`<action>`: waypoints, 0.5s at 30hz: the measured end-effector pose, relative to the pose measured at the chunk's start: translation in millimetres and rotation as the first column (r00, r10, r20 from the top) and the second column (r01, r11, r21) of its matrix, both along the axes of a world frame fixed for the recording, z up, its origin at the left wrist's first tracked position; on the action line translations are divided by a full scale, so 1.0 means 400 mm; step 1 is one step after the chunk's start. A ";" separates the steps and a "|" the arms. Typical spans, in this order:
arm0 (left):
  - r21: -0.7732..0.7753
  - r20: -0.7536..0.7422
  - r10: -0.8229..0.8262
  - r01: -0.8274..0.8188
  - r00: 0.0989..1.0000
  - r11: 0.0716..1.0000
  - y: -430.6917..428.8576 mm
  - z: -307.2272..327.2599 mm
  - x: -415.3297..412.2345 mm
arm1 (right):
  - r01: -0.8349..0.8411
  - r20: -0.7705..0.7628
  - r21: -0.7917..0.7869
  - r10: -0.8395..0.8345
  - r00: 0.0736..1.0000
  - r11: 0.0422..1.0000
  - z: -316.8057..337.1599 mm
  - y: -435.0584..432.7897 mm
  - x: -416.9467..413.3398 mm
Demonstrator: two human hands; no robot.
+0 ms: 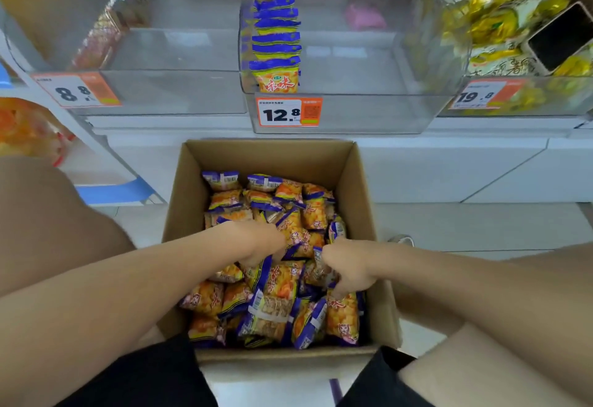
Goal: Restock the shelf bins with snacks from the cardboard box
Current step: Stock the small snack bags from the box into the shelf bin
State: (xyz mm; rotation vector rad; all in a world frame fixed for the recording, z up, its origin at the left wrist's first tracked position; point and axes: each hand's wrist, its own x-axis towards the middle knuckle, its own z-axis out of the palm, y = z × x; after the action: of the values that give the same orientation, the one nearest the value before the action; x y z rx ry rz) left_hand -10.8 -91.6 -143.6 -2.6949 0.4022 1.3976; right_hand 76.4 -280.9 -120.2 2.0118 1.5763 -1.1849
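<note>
An open cardboard box on the floor holds several orange and purple snack packets. Both hands reach down into it. My left hand digs its curled fingers among the packets near the box's middle and grips some. My right hand is curled too, pinching packets just to the right. The fingertips of both are hidden among the packets. Above the box, a clear shelf bin with a 12.8 price tag holds one upright row of the same packets at its left side.
A clear bin tagged 8.8 stands to the left, and a bin of yellow packets tagged 19.8 stands to the right with a phone lying on them. A pink object shows behind the middle bin. My knees flank the box.
</note>
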 end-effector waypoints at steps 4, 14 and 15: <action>-0.024 0.077 -0.033 0.035 0.997 0.999 0.020 0.006 0.001 | 0.013 0.019 -0.028 -0.012 1.000 1.000 0.019 0.033 -0.010; -0.618 0.141 0.819 -0.596 0.557 0.512 0.077 0.212 0.034 | 0.535 -0.174 0.442 -0.516 0.839 0.720 0.241 0.100 0.094; -0.700 0.009 0.897 -0.638 0.442 0.322 0.074 0.240 0.031 | 0.570 -0.212 0.509 -0.548 0.809 0.645 0.259 0.102 0.104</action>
State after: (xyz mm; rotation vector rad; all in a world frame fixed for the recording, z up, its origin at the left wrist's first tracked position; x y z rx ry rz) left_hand 1.4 -61.8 -47.5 -3.9071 -0.8543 0.7157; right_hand 117.9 -240.1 -16.5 3.0534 1.4617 -1.0132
